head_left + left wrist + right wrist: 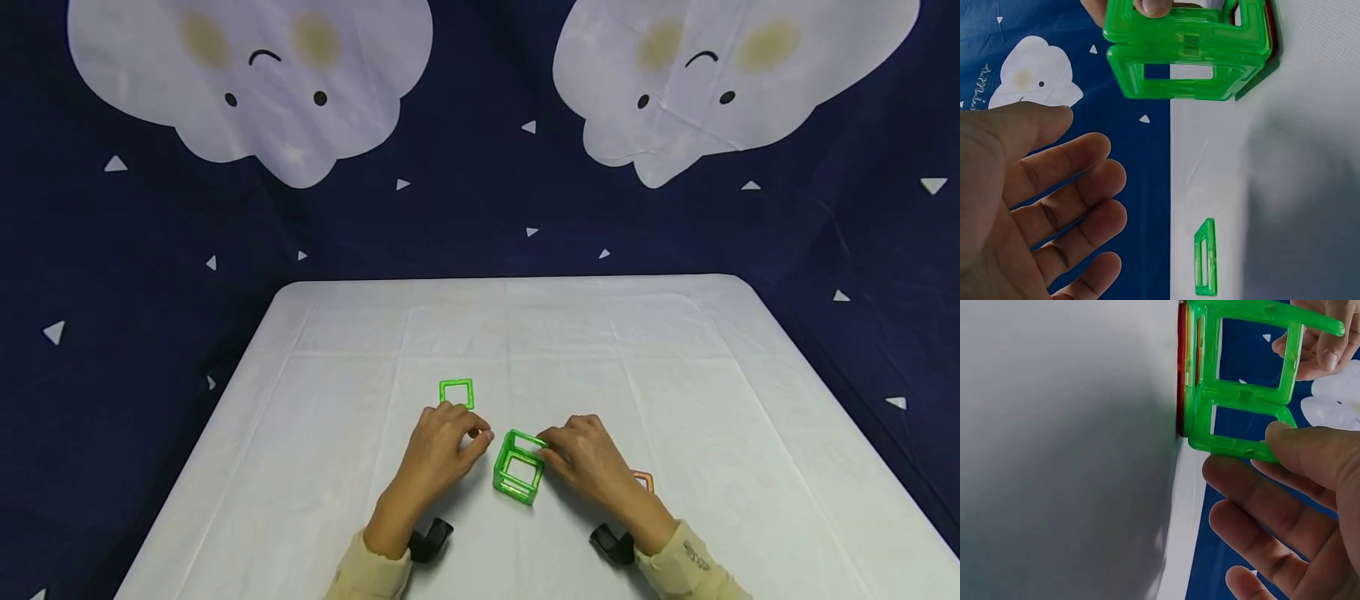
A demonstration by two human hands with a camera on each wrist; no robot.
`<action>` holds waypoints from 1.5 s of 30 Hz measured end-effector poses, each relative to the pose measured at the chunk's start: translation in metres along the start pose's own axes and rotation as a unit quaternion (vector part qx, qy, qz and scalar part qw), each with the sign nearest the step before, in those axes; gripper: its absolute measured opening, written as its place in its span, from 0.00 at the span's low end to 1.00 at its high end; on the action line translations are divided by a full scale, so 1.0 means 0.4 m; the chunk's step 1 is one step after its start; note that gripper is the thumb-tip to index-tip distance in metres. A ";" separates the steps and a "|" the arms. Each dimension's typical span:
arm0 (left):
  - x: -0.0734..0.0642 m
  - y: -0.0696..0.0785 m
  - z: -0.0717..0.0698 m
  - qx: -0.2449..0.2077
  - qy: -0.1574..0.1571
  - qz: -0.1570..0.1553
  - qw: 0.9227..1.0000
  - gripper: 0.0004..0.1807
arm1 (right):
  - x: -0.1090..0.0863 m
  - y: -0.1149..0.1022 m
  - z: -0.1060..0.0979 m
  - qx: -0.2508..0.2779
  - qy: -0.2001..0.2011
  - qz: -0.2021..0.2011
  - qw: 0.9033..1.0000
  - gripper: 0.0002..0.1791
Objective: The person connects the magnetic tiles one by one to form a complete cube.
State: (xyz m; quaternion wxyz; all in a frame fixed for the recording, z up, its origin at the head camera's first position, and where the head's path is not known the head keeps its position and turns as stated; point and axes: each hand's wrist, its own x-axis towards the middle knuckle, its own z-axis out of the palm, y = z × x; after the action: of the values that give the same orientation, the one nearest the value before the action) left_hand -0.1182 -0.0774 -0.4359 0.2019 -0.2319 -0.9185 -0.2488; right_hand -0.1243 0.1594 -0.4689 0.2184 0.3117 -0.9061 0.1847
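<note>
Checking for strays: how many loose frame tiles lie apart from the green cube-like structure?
2: a green square tile just beyond the left hand, and an orange tile partly hidden by the right wrist. Others may be hidden.

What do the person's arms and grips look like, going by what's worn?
The left sleeve and right sleeve are pale cream; the right bears a small dark print. A black piece shows by the left one, another by the right. The left grip and right grip are ungloved, with no rings visible.
</note>
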 end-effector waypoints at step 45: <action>-0.034 -0.007 0.018 -0.046 -0.162 0.041 0.985 0.39 | 0.054 0.037 -0.023 0.033 -0.133 0.016 0.990 0.13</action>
State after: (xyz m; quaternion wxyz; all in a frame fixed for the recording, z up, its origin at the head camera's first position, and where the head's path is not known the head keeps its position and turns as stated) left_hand -0.1106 -0.0802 -0.4491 0.0496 -0.3154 -0.9164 -0.2413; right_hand -0.1467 0.1643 -0.4531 0.0829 0.3261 -0.9253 0.1751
